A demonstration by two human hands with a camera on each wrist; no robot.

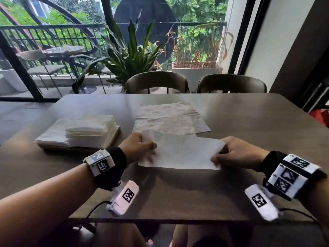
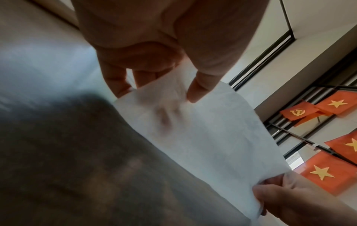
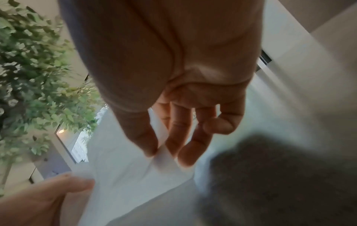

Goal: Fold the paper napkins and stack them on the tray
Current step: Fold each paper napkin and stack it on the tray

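A white paper napkin (image 1: 181, 152) is held just above the table, folded over into a long strip. My left hand (image 1: 140, 147) pinches its left end between thumb and fingers, as the left wrist view (image 2: 173, 94) shows. My right hand (image 1: 229, 152) pinches the right end, thumb against fingers (image 3: 160, 151). To the left, a wooden tray (image 1: 114, 138) carries a tall stack of folded white napkins (image 1: 90, 131) and a lower flat pile (image 1: 51, 134). More unfolded napkins (image 1: 169, 120) lie flat beyond the held one.
The grey table (image 1: 249, 125) has bare surface to the right and in front of my hands. Two dark chairs (image 1: 156, 82) stand at its far edge, with potted plants (image 1: 128, 56) and a window behind. Red flags (image 2: 328, 172) hang on a wall.
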